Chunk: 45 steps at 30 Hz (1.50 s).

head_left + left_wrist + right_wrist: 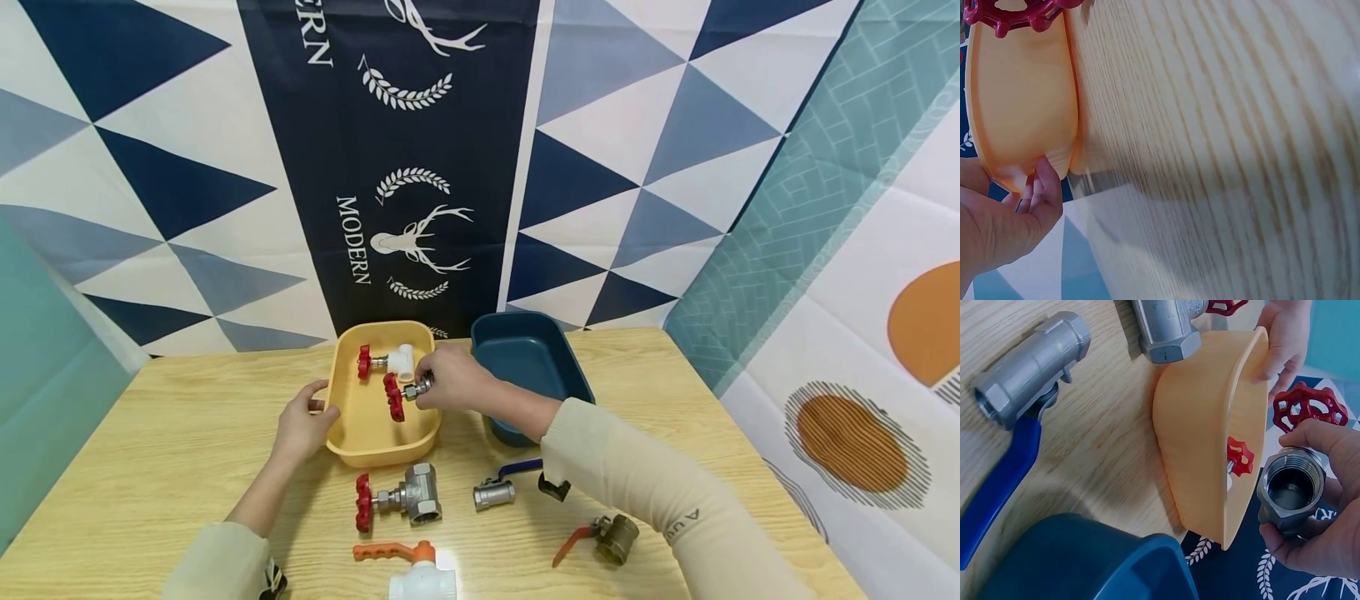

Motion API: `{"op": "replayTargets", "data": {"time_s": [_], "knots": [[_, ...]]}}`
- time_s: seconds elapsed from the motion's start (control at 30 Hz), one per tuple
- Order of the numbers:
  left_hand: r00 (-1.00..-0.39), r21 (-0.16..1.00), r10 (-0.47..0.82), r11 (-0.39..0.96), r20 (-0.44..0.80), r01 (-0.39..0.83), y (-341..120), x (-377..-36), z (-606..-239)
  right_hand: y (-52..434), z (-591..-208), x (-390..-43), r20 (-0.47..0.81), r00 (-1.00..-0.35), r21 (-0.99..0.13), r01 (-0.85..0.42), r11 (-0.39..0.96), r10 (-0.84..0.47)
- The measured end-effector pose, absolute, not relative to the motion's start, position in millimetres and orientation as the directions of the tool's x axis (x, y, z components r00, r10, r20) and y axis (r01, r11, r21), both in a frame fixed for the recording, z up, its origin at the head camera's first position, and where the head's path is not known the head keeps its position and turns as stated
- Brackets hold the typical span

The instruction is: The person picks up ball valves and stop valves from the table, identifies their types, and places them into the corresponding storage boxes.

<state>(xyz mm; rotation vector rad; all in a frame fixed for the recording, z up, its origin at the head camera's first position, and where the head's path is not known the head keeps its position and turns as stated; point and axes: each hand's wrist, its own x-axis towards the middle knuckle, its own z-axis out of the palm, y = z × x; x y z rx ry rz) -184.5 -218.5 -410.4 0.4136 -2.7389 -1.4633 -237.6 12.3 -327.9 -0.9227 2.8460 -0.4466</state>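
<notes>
My right hand point(455, 379) grips a metal gate valve point(1292, 487) with a red handwheel, over the right side of the yellow bin point(375, 456). The valve's threaded opening shows in the right wrist view; in the head view my fingers hide most of its body. My left hand point(302, 422) pinches the bin's left rim, thumb and fingers on either side of the wall. Inside that bin, near its far end, lies a white plastic valve point(401, 362) with a red handwheel.
A dark blue bin point(534, 350) stands right of the yellow one. Nearer on the table lie a large gate valve point(420, 493), a blue-handled ball valve point(494, 494), a brass valve point(618, 539) with a red lever, and a white valve point(423, 581) with an orange handle.
</notes>
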Motion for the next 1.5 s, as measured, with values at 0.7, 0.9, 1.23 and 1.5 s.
{"op": "replayTargets", "data": {"time_s": [0.7,0.9,1.23,1.5], "knots": [[-0.969,0.820,-0.231,0.535,-0.089,-0.203,-220.3,-183.2,-409.3,-13.7,-335.2,-238.6,-0.036,-0.831,-0.311,-0.519,0.796,-0.556],[-0.969,0.819,-0.229,0.537,-0.089,-0.202,-221.2,-183.6,-409.6,-18.1,-335.8,-239.6,-0.049,-0.836,-0.315,-0.507,0.802,-0.547],[-0.968,0.823,-0.232,0.528,-0.097,-0.209,-220.2,-184.1,-411.0,-27.2,-340.9,-242.5,-0.017,-0.818,-0.265,-0.551,0.792,-0.575],[-0.966,0.831,-0.237,0.512,-0.107,-0.218,-220.1,-185.4,-411.7,-31.7,-341.6,-242.9,-0.020,-0.823,-0.275,-0.541,0.794,-0.568]]}}
